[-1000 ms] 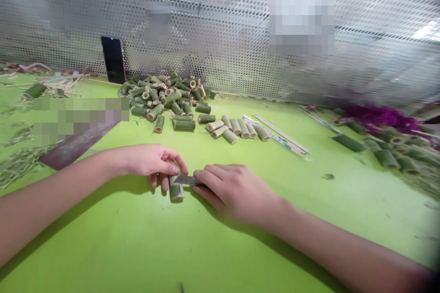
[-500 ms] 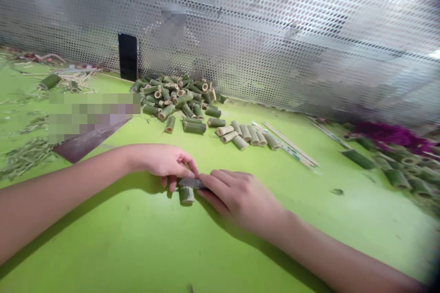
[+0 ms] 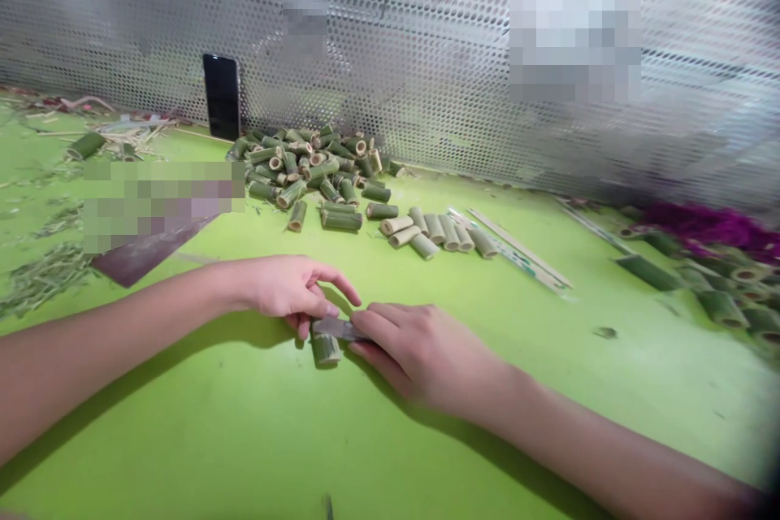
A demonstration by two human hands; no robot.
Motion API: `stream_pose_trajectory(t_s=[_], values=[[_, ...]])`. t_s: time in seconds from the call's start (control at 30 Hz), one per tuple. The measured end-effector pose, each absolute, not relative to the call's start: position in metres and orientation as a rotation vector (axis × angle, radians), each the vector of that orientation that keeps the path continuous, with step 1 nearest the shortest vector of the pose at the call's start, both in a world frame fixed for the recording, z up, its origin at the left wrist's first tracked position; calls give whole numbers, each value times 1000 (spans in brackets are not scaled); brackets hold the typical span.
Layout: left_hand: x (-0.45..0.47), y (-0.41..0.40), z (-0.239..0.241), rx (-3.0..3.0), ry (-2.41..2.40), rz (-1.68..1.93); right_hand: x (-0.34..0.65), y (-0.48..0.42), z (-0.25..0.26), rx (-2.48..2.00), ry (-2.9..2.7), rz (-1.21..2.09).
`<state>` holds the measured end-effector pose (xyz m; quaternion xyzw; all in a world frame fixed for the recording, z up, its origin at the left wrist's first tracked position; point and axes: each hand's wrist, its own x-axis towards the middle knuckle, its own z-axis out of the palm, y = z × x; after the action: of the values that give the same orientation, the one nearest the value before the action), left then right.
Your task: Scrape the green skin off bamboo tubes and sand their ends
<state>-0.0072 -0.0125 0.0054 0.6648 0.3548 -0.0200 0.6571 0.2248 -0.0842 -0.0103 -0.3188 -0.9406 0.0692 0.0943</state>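
A short bamboo tube (image 3: pixel 327 349), green with pale scraped streaks, lies on the green table top (image 3: pixel 256 439). My left hand (image 3: pixel 296 292) holds its far end between the thumb and lower fingers, while the index finger stretches out above. In my right hand (image 3: pixel 420 349) is a knife, closed in the fingers; its handle is hidden in the grip. The flat grey knife blade (image 3: pixel 335 328) points left and lies across the top of the tube, close to my left thumb.
Green bamboo tubes (image 3: pixel 310 166) are heaped at the back by a perforated metal panel (image 3: pixel 426 81). Nearer lie several pale scraped tubes (image 3: pixel 434 229) and thin strips (image 3: pixel 517 248). A phone (image 3: pixel 222 97) leans on the panel. Shavings (image 3: pixel 45 272) lie left; purple material (image 3: pixel 712 229) sits right.
My left index finger has lifted and stretched to the right, away from the blade. The knife and the near end of the tube have shifted slightly left. Both hands keep their hold.
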Motion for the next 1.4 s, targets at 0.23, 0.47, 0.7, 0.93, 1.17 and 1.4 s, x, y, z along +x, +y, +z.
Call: stream_pose_trajectory(t_s=[0.23,0.47,0.7,0.93,1.17,1.4], values=[[-10,-14,7,1503,832,-52,227,-81,-3,-976,-2834,413],[-10,-13,5,1523,833,-64,232,-79,4,-998,-2849,618],[-10,-11,-1,1458,750,-27,233,-82,1,-1050,-2896,426],[-9,-10,-5,1476,776,17,215,-89,-10,-1016,-2823,117],[-10,-10,0,1495,778,-23,212,-83,-2,-1090,-2857,450],[-16,-5,-1,1472,863,7,229,-102,1,-819,-2932,518]])
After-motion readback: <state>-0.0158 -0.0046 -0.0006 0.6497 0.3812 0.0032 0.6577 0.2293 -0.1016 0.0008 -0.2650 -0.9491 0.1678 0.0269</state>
